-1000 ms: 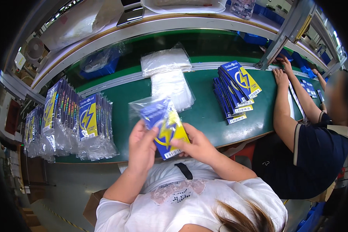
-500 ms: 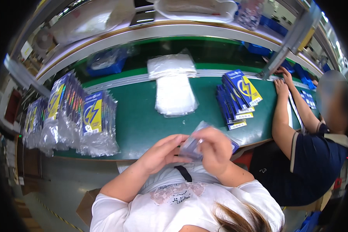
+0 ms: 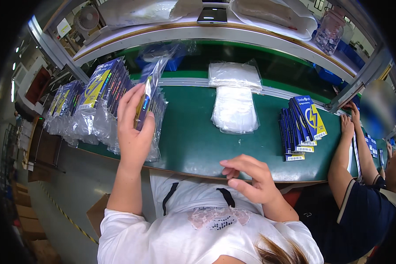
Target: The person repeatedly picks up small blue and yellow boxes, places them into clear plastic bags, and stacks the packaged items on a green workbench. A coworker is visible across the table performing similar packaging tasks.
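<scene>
My left hand [image 3: 134, 121] is closed round a blue and yellow box in a clear plastic bag [image 3: 150, 88], held upright above the table's left part. Just behind it stand rows of bagged boxes [image 3: 99, 90], blue with yellow fronts; my hand hides part of the nearest row. My right hand [image 3: 253, 180] hovers over the front edge of the table, fingers loosely bent and apart, with nothing in it. A stack of unbagged blue and yellow boxes [image 3: 301, 127] leans in a fan to the right. Flat clear bags [image 3: 235, 108] lie in a pile at the centre.
The green table [image 3: 189, 145] has a metal rail along its back. Above runs a shelf [image 3: 163, 35] with a phone-like black slab [image 3: 212, 15] and a clear jar [image 3: 330, 33]. A blue bin [image 3: 174, 61] stands behind the rows. At right, a co-worker's arms [image 3: 345, 145] rest on the table.
My left hand has moved left and up with the bagged box, from in front of my body to the rows. My right hand has let go of the bag and opened. The view has shifted left.
</scene>
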`<state>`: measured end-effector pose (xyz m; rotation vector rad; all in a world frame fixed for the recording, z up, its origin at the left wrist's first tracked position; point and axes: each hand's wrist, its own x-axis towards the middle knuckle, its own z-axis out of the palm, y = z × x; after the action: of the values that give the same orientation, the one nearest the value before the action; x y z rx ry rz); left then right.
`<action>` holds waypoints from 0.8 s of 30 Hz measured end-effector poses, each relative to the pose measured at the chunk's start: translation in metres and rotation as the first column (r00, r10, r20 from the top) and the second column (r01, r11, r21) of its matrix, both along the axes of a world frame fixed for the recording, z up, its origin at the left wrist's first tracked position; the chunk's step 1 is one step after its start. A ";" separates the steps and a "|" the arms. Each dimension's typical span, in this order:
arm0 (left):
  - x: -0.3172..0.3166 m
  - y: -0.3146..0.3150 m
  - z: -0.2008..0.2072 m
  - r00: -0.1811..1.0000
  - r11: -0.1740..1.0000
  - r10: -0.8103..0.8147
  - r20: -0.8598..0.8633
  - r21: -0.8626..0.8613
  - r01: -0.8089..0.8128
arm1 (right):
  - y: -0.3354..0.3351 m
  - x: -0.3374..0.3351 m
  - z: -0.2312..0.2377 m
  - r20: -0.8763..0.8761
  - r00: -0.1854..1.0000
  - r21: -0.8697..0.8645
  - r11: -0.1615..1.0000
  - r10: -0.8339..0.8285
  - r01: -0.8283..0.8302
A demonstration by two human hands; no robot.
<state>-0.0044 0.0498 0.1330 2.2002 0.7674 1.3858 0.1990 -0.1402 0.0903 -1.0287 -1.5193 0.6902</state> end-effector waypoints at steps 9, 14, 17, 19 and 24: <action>-0.018 0.024 -0.037 0.896 0.929 0.329 -0.297 0.271 -0.251 | -0.004 0.020 0.002 0.060 0.976 0.020 0.978 -0.209 0.208; -0.002 0.010 -0.027 0.887 0.880 0.385 -0.255 0.392 -0.269 | -0.014 0.059 0.040 0.226 0.757 0.224 0.789 -0.613 0.572; 0.016 -0.020 -0.020 0.950 0.909 0.221 -0.220 0.400 -0.118 | -0.011 0.108 0.066 0.368 0.430 0.452 0.563 -0.824 0.692; 0.039 -0.031 -0.030 0.941 0.939 -0.019 -0.338 0.316 0.132 | -0.006 0.143 0.064 0.495 0.169 0.484 0.432 -0.852 0.761; 0.096 -0.018 -0.074 0.851 0.928 -0.189 -0.489 0.195 0.318 | -0.011 0.191 0.027 0.786 0.379 -0.117 0.483 -0.489 0.867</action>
<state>0.0912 0.0322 0.0587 2.7834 0.4172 0.8767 0.3897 -0.1514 0.1177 -2.4146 -1.2052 0.0233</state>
